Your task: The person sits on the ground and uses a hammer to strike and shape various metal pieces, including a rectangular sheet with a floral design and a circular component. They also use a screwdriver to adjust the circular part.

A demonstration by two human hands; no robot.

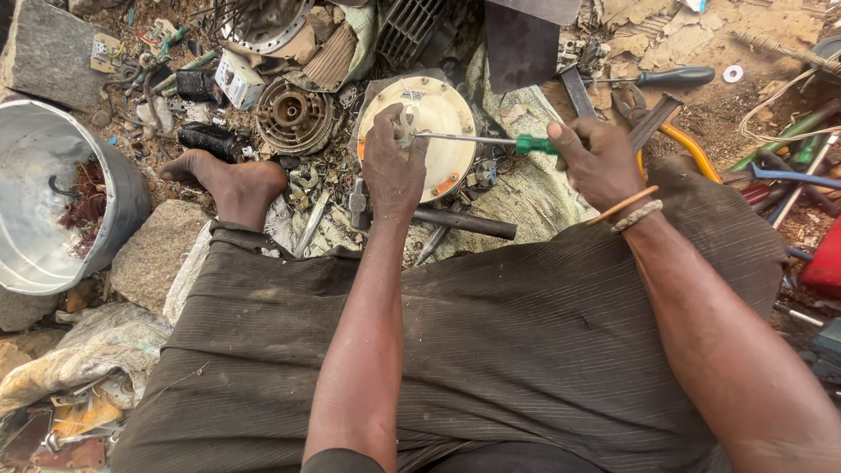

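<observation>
Starting far to the left of my left-hand fingers, I am seeing a dented metal bucket (53,206) lying tipped on the ground with reddish wire scraps inside it. Nearer, a bare foot (229,180) is resting on the dirt just left of those fingers, with a rusty round motor part (293,116) lying beyond its toes.

My left hand (392,171) is pressing down on the near left part of a cream round motor housing (442,118), which is lying flat on a worn cloth (517,188) on the ground. The fingers (383,123) of that hand are curling closed around a small metal fitting on the disc; I cannot tell exactly how tightly. Just beneath this hand, a dark metal rod (464,223) is lying across the cloth.

Between my two hands, a green-handled screwdriver (491,140) is running almost level, its tip meeting the fitting at my left fingers.

My right hand (600,162) is closing around the green handle, fingers (561,140) wrapped fully shut on it. Two thin bands (632,210) are sitting on that wrist.

Beyond the right fingers, a black-handled screwdriver (670,77) is lying on the dirt, and to their right a yellow-handled tool (688,144) is showing beside my knee.
</observation>
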